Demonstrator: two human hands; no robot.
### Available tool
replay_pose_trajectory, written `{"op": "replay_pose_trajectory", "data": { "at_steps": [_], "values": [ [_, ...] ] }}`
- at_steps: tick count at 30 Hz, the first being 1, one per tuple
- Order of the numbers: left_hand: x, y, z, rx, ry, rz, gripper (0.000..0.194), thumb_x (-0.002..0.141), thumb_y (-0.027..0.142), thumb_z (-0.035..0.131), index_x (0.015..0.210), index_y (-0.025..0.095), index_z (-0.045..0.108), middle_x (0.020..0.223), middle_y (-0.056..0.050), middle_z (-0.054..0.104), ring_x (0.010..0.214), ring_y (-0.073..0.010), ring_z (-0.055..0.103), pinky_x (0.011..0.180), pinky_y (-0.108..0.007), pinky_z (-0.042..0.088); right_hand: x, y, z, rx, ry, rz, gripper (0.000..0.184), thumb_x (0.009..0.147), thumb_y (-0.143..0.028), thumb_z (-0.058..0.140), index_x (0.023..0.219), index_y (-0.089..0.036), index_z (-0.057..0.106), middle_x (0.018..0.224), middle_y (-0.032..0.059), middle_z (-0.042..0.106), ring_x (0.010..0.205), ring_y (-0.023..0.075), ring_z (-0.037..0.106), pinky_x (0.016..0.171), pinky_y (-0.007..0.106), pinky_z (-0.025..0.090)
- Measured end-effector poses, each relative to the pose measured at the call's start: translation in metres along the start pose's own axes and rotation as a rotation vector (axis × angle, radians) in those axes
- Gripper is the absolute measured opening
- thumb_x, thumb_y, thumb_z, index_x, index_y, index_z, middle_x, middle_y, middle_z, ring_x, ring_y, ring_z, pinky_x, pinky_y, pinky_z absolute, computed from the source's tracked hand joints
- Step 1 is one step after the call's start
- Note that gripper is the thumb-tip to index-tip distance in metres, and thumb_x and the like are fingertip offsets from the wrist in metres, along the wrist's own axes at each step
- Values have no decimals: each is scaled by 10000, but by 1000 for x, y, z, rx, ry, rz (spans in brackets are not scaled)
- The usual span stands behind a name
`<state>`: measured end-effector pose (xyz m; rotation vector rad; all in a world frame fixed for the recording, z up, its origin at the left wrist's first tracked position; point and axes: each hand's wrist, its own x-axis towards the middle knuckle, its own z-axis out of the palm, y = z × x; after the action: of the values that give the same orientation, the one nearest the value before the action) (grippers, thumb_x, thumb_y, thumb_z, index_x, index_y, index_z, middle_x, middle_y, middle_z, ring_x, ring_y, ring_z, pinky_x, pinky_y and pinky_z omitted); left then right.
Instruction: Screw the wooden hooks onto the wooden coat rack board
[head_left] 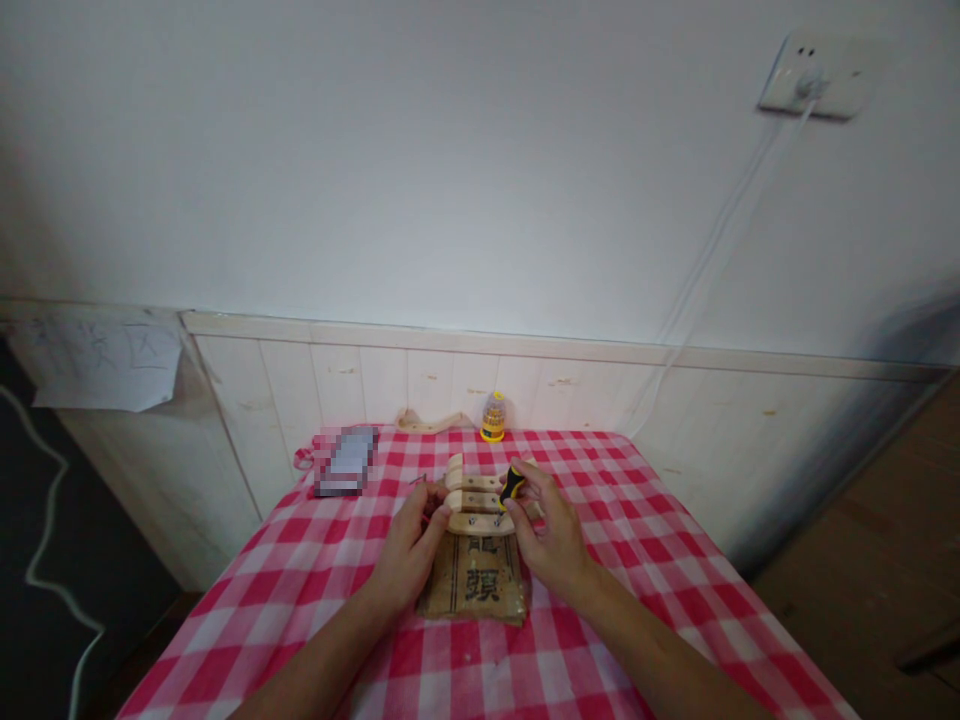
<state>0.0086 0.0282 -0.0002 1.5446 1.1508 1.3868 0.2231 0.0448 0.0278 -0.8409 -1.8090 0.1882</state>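
Observation:
A small assembly of curved wooden slats (459, 500) with screws in it lies in front of me on a brown printed cardboard piece (480, 580). The fingers of my left hand (411, 535) are closed on the left end of the slats. In my right hand (551, 525) is a short black and yellow screwdriver (512, 487), pinched by its handle. Its tip points down at the right screw of the nearest slat. Whether the tip sits in the screw head is too small to tell.
A red and white checked cloth (300, 610) covers the table. At the back stand a yellow-capped bit container (493, 416) and a loose curved wooden piece (429, 424). A blurred phone-like device (349, 460) lies at the left. White wall panelling (570, 390) borders the table's far edge.

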Motion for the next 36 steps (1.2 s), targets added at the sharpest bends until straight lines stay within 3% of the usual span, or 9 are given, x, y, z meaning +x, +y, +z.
{"op": "replay_pose_trajectory", "data": {
  "at_steps": [13, 26, 36],
  "values": [
    [0, 0, -1, 9, 14, -7, 307, 962, 529, 565, 996, 230, 627, 948, -42, 686, 852, -227, 623, 764, -320, 489, 4, 3, -1, 4, 25, 13, 473, 948, -177, 625, 1407, -280, 573, 1161, 87, 763, 969, 239, 764, 863, 392, 651],
    [0, 1, -1, 14, -3, 2, 261, 983, 480, 548, 1004, 226, 605, 946, -47, 669, 873, -243, 625, 781, -348, 495, 5, 1, -2, 9, 33, 29, 471, 942, -205, 662, 1402, -289, 600, 1141, 72, 766, 888, 224, 754, 810, 369, 654],
    [0, 2, 0, 6, 4, -10, 291, 972, 510, 550, 996, 225, 602, 941, -39, 674, 860, -234, 624, 767, -334, 491, 6, 2, -1, -15, 46, -11, 447, 937, -207, 690, 1374, -258, 613, 1153, 84, 767, 931, 229, 760, 824, 365, 654]
  ]
}}
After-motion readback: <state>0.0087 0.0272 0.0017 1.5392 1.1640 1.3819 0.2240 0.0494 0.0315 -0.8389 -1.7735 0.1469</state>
